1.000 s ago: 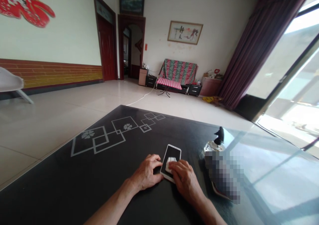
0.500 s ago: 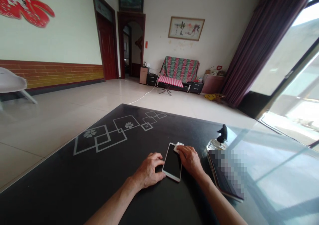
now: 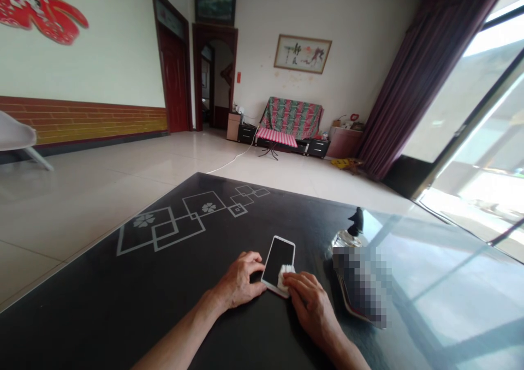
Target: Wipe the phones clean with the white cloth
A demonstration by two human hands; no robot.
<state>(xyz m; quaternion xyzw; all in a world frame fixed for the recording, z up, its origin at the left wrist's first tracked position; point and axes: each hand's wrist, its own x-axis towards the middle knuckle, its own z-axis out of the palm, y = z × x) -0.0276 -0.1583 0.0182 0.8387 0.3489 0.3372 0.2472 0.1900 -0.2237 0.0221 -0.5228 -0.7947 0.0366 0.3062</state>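
Note:
A white-framed smartphone (image 3: 278,258) with a dark screen lies face up on the black table. My left hand (image 3: 241,281) rests at its left side, the curved fingers and thumb holding that edge. Pinched in the fingers of my right hand (image 3: 313,299) is a folded white tissue or cloth (image 3: 285,277), pressed on the lower right part of the screen. The phone's lower right corner is partly covered by the tissue and fingers.
On the glossy black table (image 3: 135,299), right of my right hand, lies a flat dark object (image 3: 356,282), partly blurred out. Behind it stands a clear glass container (image 3: 346,239) with a black top (image 3: 357,221). The far table edge borders the tiled floor (image 3: 155,160).
My right hand has drawn the white tissue from the phone's upper right corner down to the lower part of the screen. My left hand has stayed at the phone's left edge.

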